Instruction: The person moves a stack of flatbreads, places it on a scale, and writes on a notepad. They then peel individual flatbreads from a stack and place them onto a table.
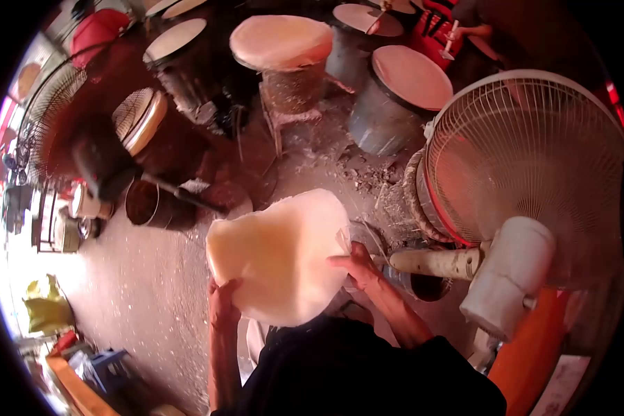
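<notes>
Sheet (277, 256): pale, thin and round, held up at centre frame above the floor, its lower edge close to the dark-clad body at the bottom
Left hand (223, 305): lower centre-left, closed on the sheet's lower left rim, fingertips hidden behind it
Right hand (357, 267): right of centre, thumb and fingers pinching the sheet's right rim
Fan (527, 159): white wire cage filling the right of the frame, its motor housing (509, 274) near the right forearm
Cloth-topped drum (282, 41): upper centre, well apart from the sheet; a second drum (412, 76) at upper right
Dark pot (149, 203): left of centre, on the floor near the sheet's upper left edge
Floor (139, 291): dusty, with debris below the second drum
Another person's hand (475, 31): top right, holding a stick
In the way: the sheet covers the ground directly behind it
</notes>
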### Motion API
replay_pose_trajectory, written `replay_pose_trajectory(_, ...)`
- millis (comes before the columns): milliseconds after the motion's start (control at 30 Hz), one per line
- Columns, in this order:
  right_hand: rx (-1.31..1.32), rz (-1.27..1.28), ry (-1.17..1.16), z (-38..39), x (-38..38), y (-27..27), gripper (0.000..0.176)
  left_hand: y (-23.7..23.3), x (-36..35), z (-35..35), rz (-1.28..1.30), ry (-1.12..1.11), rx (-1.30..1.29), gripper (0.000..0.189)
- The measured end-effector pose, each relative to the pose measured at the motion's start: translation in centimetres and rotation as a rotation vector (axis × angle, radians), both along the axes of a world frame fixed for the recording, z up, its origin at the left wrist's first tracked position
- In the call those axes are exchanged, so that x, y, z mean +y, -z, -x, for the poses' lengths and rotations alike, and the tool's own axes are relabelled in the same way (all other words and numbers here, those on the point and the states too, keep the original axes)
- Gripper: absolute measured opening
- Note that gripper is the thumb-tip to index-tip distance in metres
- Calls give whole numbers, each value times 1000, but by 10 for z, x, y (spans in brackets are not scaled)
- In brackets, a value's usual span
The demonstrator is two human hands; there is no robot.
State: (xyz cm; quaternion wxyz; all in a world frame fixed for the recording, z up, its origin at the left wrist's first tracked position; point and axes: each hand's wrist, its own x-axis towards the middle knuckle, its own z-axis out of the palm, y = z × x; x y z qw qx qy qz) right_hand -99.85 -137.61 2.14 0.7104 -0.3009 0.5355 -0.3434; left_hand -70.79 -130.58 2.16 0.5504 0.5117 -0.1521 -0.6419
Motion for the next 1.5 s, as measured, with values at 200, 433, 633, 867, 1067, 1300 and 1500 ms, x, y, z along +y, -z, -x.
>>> replay_pose_trajectory(200, 57, 4, 78, -12, -64, -34, 44, -29, -94, -13, 12, 17, 48, 44)
replay_pose_trajectory(433, -96, 146, 194, -37, -148, -77, 42, -82, -207, -40, 142, 55, 81, 49)
replay_pose_trajectory(633, -83, 371, 230, -55, -235, -155, 47, -140, -305, -57, 370, 91, 14, 47)
replay_pose_trajectory(867, -69, 706, 22, -39, -406, -209, 48, -178, -474, -65, 637, 135, 50, 45)
replay_pose_trajectory(1067, -262, 831, -3, -40, -539, -242, 30, -190, -599, -57, 743, 93, -9, 35)
replay_pose_trajectory(1300, -108, 479, 184, -4, -652, -54, 42, -54, -674, -31, 611, 4, 74, 36)
replay_pose_trajectory(1500, -10, 293, 249, 6, -608, 11, 39, 11, -640, -39, 240, -20, -69, 24)
